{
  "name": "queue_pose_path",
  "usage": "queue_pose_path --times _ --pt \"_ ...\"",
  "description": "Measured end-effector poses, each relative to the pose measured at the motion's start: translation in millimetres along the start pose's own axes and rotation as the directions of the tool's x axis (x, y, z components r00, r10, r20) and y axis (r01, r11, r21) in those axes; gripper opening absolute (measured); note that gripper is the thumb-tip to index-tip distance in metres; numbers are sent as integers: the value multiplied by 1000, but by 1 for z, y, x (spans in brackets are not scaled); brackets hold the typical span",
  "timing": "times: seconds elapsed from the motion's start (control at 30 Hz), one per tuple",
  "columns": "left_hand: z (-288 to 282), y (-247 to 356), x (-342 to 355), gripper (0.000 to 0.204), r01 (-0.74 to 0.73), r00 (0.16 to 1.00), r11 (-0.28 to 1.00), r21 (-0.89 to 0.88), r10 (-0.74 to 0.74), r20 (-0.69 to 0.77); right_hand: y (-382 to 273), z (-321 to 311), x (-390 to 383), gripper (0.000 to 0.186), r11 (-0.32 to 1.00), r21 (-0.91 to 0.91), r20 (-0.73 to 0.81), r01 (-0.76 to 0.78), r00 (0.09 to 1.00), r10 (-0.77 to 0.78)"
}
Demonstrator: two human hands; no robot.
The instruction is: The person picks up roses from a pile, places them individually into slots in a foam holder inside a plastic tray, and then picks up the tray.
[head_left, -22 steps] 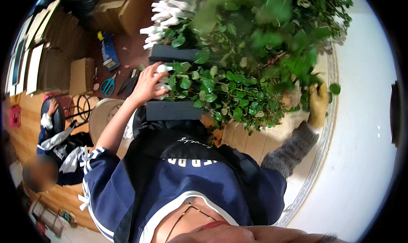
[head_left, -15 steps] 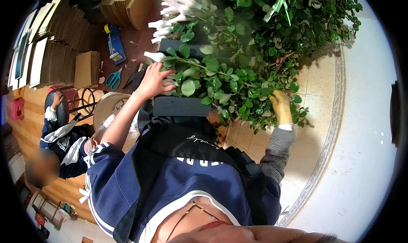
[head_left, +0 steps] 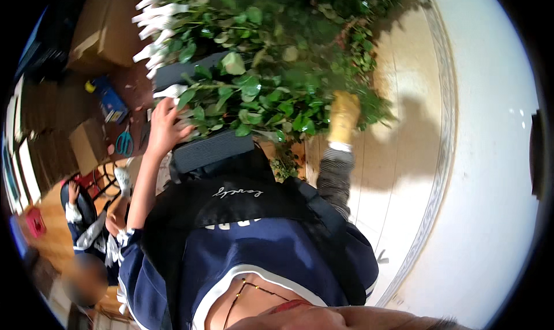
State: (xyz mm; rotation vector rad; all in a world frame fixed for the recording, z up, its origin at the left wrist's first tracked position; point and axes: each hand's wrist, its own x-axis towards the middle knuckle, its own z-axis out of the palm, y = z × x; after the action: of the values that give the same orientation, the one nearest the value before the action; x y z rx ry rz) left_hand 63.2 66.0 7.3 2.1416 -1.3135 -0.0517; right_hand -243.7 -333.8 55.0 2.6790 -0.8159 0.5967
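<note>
My bare left hand (head_left: 164, 125) curls its fingers round the head ends of leafy stems, at a white netted sleeve (head_left: 170, 91). My right hand (head_left: 345, 113), in a yellow glove, grips the far end of this leafy bunch (head_left: 271, 102), its fingertips partly among leaves. The bunch lies between two dark ribbed blocks (head_left: 210, 150), one nearer my apron and one behind. Beyond them is a thick pile of greenery (head_left: 254, 15) with several white-sleeved heads (head_left: 158, 18) along its left end.
Cardboard box (head_left: 101, 24), stacked cardboard sheets (head_left: 32, 151), teal scissors (head_left: 124, 143) and a blue box (head_left: 109, 99) are on the left. Another person (head_left: 86, 226) sits lower left. A white wall (head_left: 485, 157) and tiled surface (head_left: 392, 168) are on the right.
My right hand has moved left, inward along the bunch. The blurred sprays raised on the right have come down. My view has shifted, so the pile appears further left.
</note>
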Motion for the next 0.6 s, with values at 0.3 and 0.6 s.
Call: queue_pose_path --times 0.3,0.6 --pt "-2 5 2 52 113 981 990 81 -124 147 -21 45 -53 46 466 682 371 -564 816 443" --pt "-29 9 -30 56 263 965 950 -170 -262 27 -67 -66 35 49 692 547 253 -470 881 399"
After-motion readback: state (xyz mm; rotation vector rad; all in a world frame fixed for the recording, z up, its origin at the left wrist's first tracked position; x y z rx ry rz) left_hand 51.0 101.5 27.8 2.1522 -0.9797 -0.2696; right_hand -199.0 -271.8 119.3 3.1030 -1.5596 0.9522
